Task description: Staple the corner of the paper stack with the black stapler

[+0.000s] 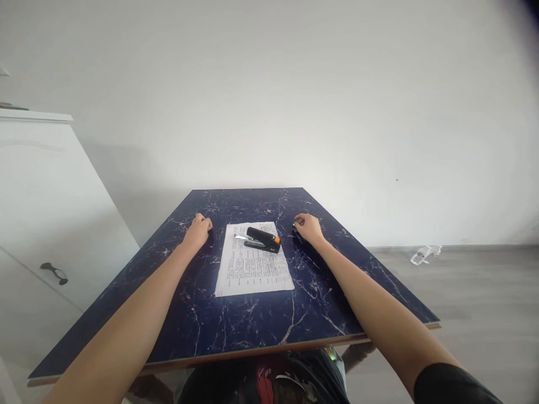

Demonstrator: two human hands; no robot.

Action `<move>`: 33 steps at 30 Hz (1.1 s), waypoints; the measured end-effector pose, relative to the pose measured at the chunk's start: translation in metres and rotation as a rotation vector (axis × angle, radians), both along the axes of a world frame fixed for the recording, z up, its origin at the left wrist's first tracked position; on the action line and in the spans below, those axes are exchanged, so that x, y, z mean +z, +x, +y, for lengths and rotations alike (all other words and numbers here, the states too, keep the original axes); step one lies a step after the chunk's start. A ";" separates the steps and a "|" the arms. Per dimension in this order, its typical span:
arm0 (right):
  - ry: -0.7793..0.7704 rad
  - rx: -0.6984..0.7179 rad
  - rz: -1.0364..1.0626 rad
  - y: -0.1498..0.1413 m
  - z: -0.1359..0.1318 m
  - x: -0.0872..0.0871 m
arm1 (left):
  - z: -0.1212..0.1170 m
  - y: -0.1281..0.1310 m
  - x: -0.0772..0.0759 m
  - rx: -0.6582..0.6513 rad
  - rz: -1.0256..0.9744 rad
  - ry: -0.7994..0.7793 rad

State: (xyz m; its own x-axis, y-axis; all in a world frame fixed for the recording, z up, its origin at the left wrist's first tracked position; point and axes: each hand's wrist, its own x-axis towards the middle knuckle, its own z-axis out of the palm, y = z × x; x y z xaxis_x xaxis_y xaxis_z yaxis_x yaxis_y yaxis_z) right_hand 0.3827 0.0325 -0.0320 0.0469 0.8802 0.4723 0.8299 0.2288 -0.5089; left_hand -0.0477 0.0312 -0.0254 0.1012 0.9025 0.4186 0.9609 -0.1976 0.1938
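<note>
A black stapler (pixel 263 240) with an orange part at its right end lies on printed sheets of paper (pixel 256 275). Its upper arm is lifted, and a silvery metal strip sticks out to the left. My left hand (pixel 197 231) rests on the table left of the paper, its fingers curled in and apparently holding nothing. To the right of the paper, my right hand (pixel 309 227) has its thumb and fingers drawn together at a small dark, silvery piece (pixel 294 225), too small to name. Neither hand touches the stapler.
The dark blue marble-patterned table (pixel 248 320) reaches toward a pale wall (pixel 269 101). A white cabinet (pixel 50 196) with a dark handle stands at the left. Clear crumpled plastic packaging (pixel 425 255) lies on the grey floor to the right.
</note>
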 end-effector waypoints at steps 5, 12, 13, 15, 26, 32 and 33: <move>0.124 0.092 -0.006 -0.017 -0.009 0.007 | -0.017 0.030 0.018 -0.224 -0.293 0.036; 0.164 0.256 0.056 -0.052 -0.038 0.021 | -0.044 0.077 0.028 -0.492 -0.346 0.013; 0.166 0.279 0.065 -0.057 -0.042 0.023 | -0.046 0.079 0.028 -0.506 -0.347 0.004; 0.175 0.317 0.079 -0.065 -0.048 0.025 | -0.048 0.080 0.028 -0.493 -0.395 -0.020; 0.076 0.426 0.111 -0.079 -0.063 0.030 | -0.046 0.080 0.025 -0.423 -0.396 -0.007; -0.002 0.553 0.004 -0.086 -0.063 0.021 | -0.046 0.076 0.022 -0.485 -0.370 -0.043; -0.008 0.566 -0.006 -0.086 -0.062 0.019 | -0.045 0.075 0.022 -0.496 -0.369 -0.072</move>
State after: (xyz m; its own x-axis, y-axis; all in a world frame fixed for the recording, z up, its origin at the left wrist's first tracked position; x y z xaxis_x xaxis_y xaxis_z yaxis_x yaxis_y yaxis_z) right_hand 0.2963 -0.0298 -0.0128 -0.4360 0.7710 0.4642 0.5815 0.6350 -0.5086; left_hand 0.0274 -0.0138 -0.0036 0.3757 0.8124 0.4458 0.6250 -0.5774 0.5254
